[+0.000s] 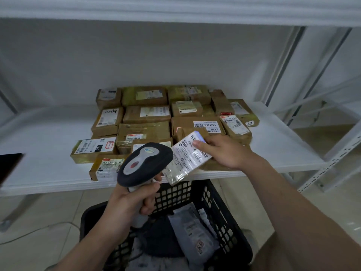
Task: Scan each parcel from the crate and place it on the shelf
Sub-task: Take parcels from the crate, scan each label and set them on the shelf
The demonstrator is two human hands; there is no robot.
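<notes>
The black plastic crate [222, 210] stands on the tiled floor at the bottom of the view, and everything else lies around it. Directly above its far rim the right hand [226, 151] grips a small parcel [183, 159] wrapped in clear film. The thumb lies across its white barcode label and the fingers curl underneath, so the label faces up and tilts toward the camera. A pale bluish patch of light falls on the label's far end, just beside the thumb tip. Above the crate's near-left part, the left hand [129, 204] is wrapped round the handle of a grey and dark barcode scanner [144, 163], with fingers closed tight. The scanner's head touches or nearly touches the parcel's left edge. Inside the crate lie grey poly mailers [193, 235] with labels, piled loosely. Beyond and above the crate runs a white metal shelf [39, 153], and the held parcel hangs over its front edge. On it, straight behind the crate, labelled cardboard boxes [146, 114] sit packed edge to edge in rows. A thin cable [39, 229] trails over the floor to the crate's left.
</notes>
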